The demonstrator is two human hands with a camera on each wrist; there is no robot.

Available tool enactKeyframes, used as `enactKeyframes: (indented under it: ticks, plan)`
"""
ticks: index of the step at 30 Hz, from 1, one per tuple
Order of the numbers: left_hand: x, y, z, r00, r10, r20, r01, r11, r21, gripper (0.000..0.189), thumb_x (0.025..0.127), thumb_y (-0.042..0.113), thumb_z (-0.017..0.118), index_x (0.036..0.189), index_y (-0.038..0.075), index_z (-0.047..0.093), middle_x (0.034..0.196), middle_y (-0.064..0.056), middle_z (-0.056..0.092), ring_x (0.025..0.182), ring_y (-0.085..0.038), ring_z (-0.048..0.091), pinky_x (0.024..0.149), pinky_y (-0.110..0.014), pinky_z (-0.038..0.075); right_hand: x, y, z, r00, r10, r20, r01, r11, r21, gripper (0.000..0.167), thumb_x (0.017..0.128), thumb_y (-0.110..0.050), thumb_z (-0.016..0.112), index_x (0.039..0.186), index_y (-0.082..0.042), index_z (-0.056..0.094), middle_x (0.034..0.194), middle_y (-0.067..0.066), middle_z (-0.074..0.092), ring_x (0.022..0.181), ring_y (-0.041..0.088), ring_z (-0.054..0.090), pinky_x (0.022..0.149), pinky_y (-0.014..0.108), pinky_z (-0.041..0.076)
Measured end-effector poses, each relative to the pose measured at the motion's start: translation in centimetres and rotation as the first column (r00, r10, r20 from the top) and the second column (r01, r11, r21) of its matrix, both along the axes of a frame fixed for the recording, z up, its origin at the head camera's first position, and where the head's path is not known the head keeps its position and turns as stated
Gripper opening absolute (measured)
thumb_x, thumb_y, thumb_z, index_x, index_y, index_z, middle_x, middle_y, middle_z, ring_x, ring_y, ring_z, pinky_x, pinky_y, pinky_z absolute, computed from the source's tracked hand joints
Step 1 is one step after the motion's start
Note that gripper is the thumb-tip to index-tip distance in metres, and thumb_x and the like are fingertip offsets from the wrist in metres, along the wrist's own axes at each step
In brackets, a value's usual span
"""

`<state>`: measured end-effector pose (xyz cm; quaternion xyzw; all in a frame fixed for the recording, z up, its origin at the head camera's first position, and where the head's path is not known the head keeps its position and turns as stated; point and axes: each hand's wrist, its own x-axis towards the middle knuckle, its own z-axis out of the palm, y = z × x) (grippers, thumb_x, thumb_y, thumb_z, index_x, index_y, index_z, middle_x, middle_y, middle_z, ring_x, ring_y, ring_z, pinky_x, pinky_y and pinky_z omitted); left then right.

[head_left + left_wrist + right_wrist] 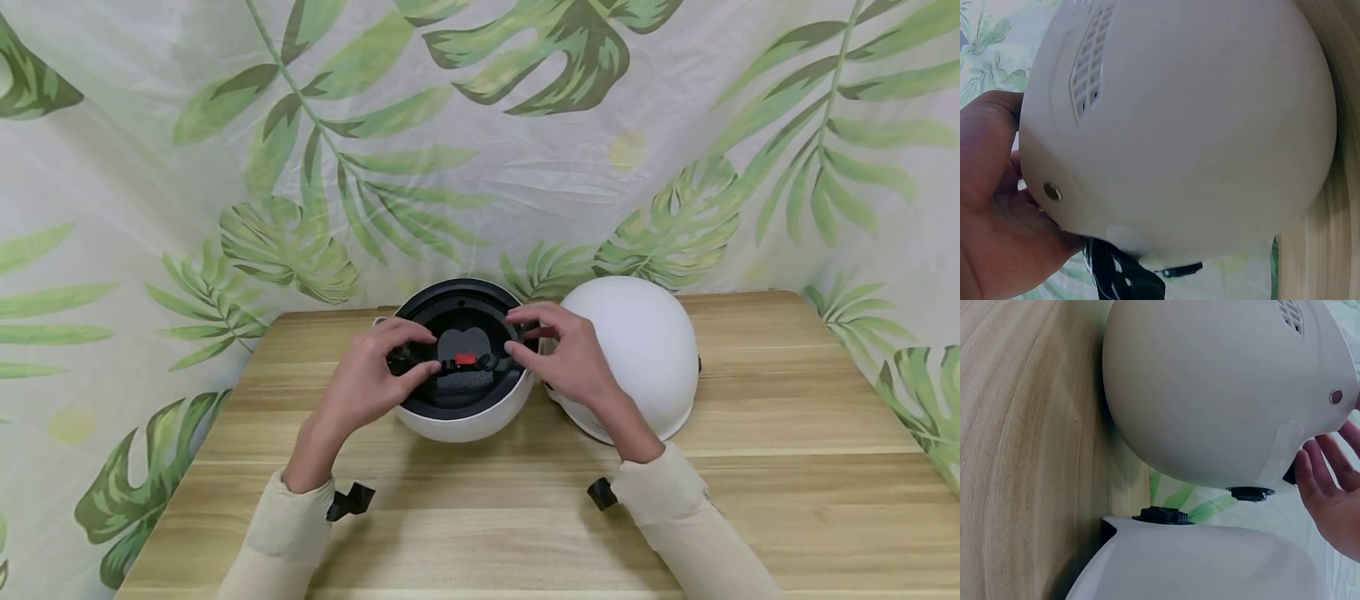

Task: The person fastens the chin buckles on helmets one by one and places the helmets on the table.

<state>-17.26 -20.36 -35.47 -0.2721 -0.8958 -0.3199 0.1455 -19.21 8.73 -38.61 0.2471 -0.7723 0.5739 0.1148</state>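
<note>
A white helmet (pixel 462 425) lies upside down on the table, its black padded inside facing up. Across its opening runs a black chin strap with a red-buttoned buckle (pixel 465 359). My left hand (pixel 370 367) reaches over the left rim; its thumb tip is right at the strap beside the buckle, the index finger apart from the thumb. From the other side, my right hand (pixel 566 350) reaches over the right rim with thumb and index finger spread near the strap's right end. In both wrist views the helmet shell hides the fingertips.
A second white helmet (pixel 633 350) sits dome up just right of the first, partly behind my right hand. Both stand on the wooden table (pixel 480 508), close to the leaf-patterned cloth (pixel 525 167) at the back. A black dial (pixel 1250 494) juts from the first helmet's shell.
</note>
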Motion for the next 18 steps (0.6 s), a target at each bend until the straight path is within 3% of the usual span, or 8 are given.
enactKeyframes:
  ticks: [7,18]
  plan:
    - [0.0,-1.3,-0.3,0.998,0.055,-0.013,-0.055,0.998,0.003,0.033,0.089,0.011,0.086,0.119,0.004,0.075,0.137,-0.016,0.067,0.126,-0.037,0.065,0.104,-0.055,0.055,0.0,0.8,-0.4,0.996,-0.085,0.001,0.085,0.996,-0.002,0.036,0.091,-0.004,0.081,0.127,-0.001,0.074,0.143,0.017,0.066,0.134,0.032,0.063,0.105,0.053,0.058]
    - [0.3,-3.2,-1.0,0.989,0.137,0.065,-0.134,0.990,-0.050,0.057,0.095,0.022,0.081,0.144,0.000,0.061,0.154,-0.024,0.052,0.140,-0.045,0.053,0.113,-0.064,0.045,0.3,1.1,-0.4,0.992,-0.053,0.117,0.051,0.999,0.019,0.046,0.096,-0.007,0.076,0.140,0.000,0.066,0.154,0.014,0.059,0.141,0.032,0.059,0.110,0.047,0.056]
